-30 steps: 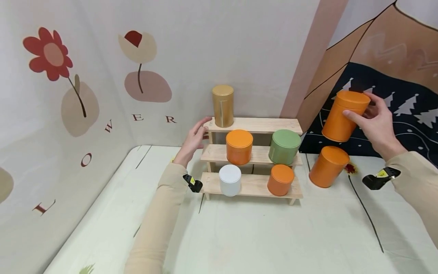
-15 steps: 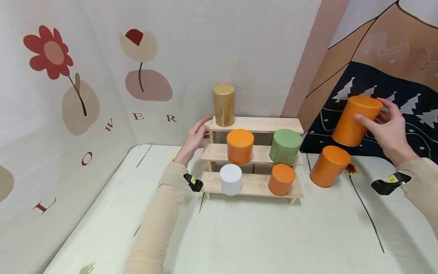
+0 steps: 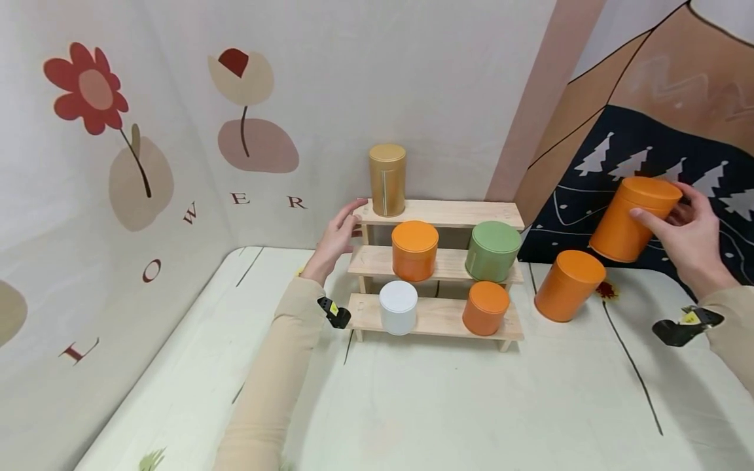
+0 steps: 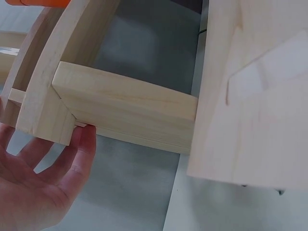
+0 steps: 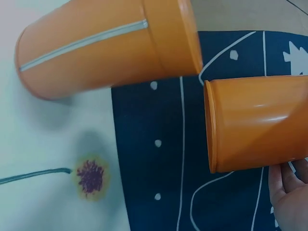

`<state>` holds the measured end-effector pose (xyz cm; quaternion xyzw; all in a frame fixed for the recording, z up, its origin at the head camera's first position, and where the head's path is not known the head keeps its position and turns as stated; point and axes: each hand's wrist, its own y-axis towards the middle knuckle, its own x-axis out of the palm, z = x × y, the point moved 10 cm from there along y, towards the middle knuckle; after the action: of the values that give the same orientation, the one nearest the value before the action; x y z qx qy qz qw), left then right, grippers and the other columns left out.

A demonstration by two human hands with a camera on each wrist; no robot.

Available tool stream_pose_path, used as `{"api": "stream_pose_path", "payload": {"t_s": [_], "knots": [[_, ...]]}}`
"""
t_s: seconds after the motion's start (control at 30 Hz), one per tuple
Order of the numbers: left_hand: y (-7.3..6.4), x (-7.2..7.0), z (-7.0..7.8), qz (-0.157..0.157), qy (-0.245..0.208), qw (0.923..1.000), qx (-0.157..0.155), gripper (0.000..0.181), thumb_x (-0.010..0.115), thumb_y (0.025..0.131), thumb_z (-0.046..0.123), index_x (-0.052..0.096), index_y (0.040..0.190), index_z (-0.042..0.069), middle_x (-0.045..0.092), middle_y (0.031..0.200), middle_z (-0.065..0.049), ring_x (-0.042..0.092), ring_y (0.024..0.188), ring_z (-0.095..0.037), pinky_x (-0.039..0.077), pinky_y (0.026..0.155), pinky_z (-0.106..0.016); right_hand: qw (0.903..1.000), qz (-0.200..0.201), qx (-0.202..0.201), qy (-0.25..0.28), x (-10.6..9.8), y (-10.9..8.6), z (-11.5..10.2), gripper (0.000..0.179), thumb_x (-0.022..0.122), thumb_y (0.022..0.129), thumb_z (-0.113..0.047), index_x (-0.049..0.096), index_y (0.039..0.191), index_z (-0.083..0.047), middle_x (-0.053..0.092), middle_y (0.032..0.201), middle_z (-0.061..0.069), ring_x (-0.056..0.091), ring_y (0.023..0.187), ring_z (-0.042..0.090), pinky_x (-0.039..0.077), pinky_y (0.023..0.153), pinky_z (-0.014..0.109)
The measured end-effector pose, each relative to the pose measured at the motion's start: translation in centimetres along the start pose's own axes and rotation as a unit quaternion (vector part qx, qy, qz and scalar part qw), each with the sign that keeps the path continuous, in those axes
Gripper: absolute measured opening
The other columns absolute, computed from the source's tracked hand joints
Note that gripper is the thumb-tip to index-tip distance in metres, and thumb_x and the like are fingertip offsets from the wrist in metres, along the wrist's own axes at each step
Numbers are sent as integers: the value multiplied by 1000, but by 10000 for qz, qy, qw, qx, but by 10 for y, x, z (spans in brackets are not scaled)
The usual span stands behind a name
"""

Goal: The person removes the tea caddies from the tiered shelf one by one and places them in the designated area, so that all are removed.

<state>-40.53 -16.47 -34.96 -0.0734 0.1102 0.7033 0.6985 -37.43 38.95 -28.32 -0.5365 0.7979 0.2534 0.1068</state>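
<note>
My right hand (image 3: 689, 229) holds a tall orange canister (image 3: 633, 222) by its upper part, thumb on the near side, lifted and tilted over the right side. In the right wrist view this canister (image 5: 260, 125) is at the right edge, with fingers (image 5: 291, 187) against it. A second orange canister (image 3: 568, 288) stands on the table just below and left. My left hand (image 3: 334, 242) touches the left end of a three-tier wooden stand (image 3: 459, 213). In the left wrist view its fingers (image 4: 83, 149) are extended, tips at the wooden side frame (image 4: 130, 106).
A gold tin (image 3: 387, 183) stands on the top tier. On the middle tier are an orange tin (image 3: 415, 252) and a green tin (image 3: 493, 252). The bottom tier bears a white tin (image 3: 398, 309) and a small orange tin (image 3: 485, 309). Patterned cloth hangs behind.
My right hand has moved to the right and down with the orange canister, away from the stand. The left hand stays at the stand's left end.
</note>
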Motion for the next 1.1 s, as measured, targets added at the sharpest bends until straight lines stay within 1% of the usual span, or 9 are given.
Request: {"api": "stream_pose_path", "payload": {"t_s": [0.23, 0.5, 0.7, 0.73, 0.8, 0.83, 0.9, 0.97, 1.1], "knots": [[0, 1, 2, -8, -19, 10000, 29, 43, 38, 102, 32, 44, 144, 37, 41, 147, -6, 51, 118, -32, 44, 89, -57, 9997, -154, 49, -160, 0, -7, 22, 76, 59, 95, -32, 12, 154, -27, 22, 157, 12, 28, 140, 21, 20, 111, 34], [0, -1, 0, 77, -20, 10000, -24, 44, 36, 101, 33, 44, 144, 37, 45, 144, -8, 51, 118, -31, 41, 91, -58, 9994, -198, 267, 55, 2, -15, 37, 74, 58, 97, -24, 10, 154, -25, 20, 158, 9, 25, 142, 20, 18, 112, 35], [-1, -2, 1, 123, -15, 9999, -46, 43, 36, 101, 34, 44, 144, 38, 45, 144, -7, 51, 118, -30, 41, 92, -58, 9994, -167, 292, 51, 0, -17, 49, 74, 58, 96, -25, 10, 153, -25, 21, 158, 9, 26, 141, 20, 19, 111, 33], [-1, -2, 1, 125, -24, 9999, -52, 43, 37, 101, 34, 44, 144, 37, 45, 144, -7, 51, 118, -30, 41, 92, -58, 9993, -112, 300, 170, -2, -17, 55, 75, 60, 95, -25, 12, 153, -26, 24, 157, 8, 28, 140, 19, 20, 110, 29], [0, -1, 1, 126, -47, 9999, -43, 43, 37, 101, 33, 45, 143, 37, 46, 143, -7, 51, 117, -31, 41, 91, -57, 9994, -64, 291, 190, -4, -13, 70, 75, 61, 94, -27, 14, 152, -28, 26, 156, 6, 30, 139, 16, 21, 109, 25], [0, -1, 1, 125, -55, 9999, -38, 43, 37, 101, 33, 45, 143, 37, 46, 142, -8, 51, 117, -31, 42, 91, -57, 9994, -84, 269, 190, -5, -11, 79, 75, 61, 94, -26, 14, 152, -27, 26, 156, 7, 29, 139, 17, 20, 110, 26], [0, -1, 1, 123, -66, 9999, -28, 43, 37, 101, 33, 45, 143, 37, 47, 142, -8, 52, 117, -31, 42, 90, -57, 9992, 13, 314, 237, -8, -4, 103, 76, 64, 93, -26, 16, 151, -29, 30, 153, 4, 32, 136, 13, 22, 107, 20], [0, -1, 2, 113, -62, 9999, -23, 43, 37, 101, 33, 45, 143, 37, 47, 142, -8, 52, 117, -30, 42, 90, -57, 9995, -27, 300, 117, -9, 1, 123, 77, 65, 92, -27, 15, 151, -32, 28, 154, 4, 31, 137, 13, 22, 108, 23], [-1, 0, 2, 119, -60, 9999, -4, 44, 37, 101, 33, 45, 143, 37, 47, 142, -8, 52, 117, -31, 42, 90, -57, 9996, -132, 235, -1, -7, 9, 162, 79, 65, 92, -29, 12, 150, -38, 26, 156, 0, 30, 138, 11, 23, 108, 23]]}}
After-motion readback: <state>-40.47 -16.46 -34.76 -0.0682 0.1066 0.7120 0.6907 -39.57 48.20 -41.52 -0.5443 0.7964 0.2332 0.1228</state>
